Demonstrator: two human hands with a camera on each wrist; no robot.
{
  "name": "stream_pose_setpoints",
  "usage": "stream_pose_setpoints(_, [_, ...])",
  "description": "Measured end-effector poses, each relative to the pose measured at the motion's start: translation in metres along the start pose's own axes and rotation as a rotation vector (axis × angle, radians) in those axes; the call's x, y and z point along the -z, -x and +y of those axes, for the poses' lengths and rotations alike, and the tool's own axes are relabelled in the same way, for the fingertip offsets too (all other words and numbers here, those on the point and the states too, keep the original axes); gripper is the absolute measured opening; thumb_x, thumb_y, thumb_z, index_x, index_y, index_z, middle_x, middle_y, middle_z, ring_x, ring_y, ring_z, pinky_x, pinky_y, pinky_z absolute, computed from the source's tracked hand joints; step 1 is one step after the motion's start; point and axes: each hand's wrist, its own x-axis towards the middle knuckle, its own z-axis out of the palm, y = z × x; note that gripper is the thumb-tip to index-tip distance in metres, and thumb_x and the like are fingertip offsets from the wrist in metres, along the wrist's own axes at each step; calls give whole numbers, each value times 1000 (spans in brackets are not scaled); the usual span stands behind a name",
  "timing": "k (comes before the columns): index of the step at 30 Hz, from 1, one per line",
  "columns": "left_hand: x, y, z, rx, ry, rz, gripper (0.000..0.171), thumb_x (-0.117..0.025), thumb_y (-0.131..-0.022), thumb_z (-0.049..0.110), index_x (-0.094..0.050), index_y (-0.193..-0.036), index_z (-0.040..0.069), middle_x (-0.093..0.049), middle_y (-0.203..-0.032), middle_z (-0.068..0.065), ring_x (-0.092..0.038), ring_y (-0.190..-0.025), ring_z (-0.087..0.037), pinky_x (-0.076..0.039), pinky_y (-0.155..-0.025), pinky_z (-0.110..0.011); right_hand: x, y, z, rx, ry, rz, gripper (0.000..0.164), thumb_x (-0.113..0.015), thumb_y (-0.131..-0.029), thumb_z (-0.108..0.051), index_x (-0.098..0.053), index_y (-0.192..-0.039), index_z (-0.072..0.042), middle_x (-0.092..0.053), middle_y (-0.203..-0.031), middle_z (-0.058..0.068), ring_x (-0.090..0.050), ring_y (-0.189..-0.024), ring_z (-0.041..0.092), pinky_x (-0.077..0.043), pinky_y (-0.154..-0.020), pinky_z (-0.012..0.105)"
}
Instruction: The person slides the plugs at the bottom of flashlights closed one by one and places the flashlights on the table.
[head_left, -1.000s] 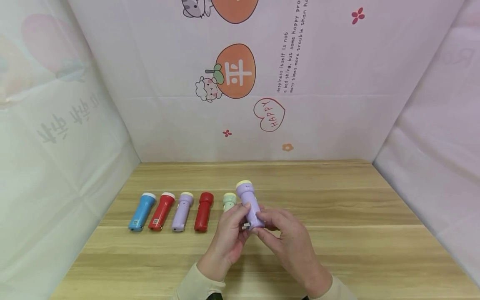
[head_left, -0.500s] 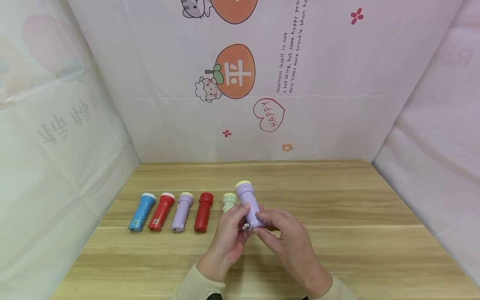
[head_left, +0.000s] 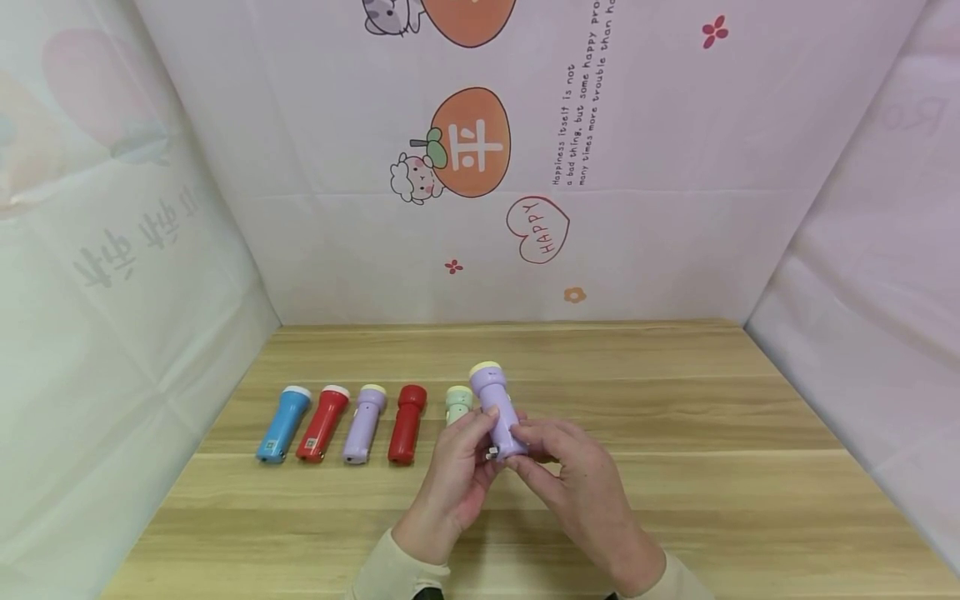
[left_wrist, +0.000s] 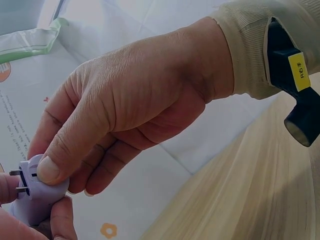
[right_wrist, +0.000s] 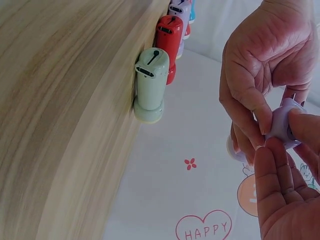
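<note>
A lilac flashlight (head_left: 498,414) with a pale yellow rim is held tilted above the table, lens end away from me. My left hand (head_left: 454,479) grips its body from the left, thumb along the side. At the tail end, my right hand (head_left: 587,483) pinches it between thumb and fingers. Two metal plug prongs (left_wrist: 21,181) stick out of the flashlight's tail in the left wrist view, where the right thumb presses beside them. A pale green flashlight (right_wrist: 151,82) stands out whole in the right wrist view; in the head view my left hand partly hides it.
Left of my hands, a row of flashlights lies on the wooden table (head_left: 675,517): blue (head_left: 283,423), red with a white rim (head_left: 323,423), lilac (head_left: 365,423) and dark red (head_left: 407,423). White printed cloth (head_left: 337,250) walls the back and both sides.
The lens end of the held flashlight has shifted very slightly to the left. Both hands keep their grip and stay almost still.
</note>
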Motion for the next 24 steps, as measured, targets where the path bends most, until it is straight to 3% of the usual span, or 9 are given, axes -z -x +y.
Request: stream_pose_setpoints(24, [1,2,-1,6,17,16,45,-58,-105,24,-56,-137,-6,-76,-115,-8,-71,-96,-9,-56,-76,-17,1,0,-4,-12,-28,-15,44,-89,-75,5,-77,-114,-9,-75,-118,3,-73,-94,14,-60,-76,21])
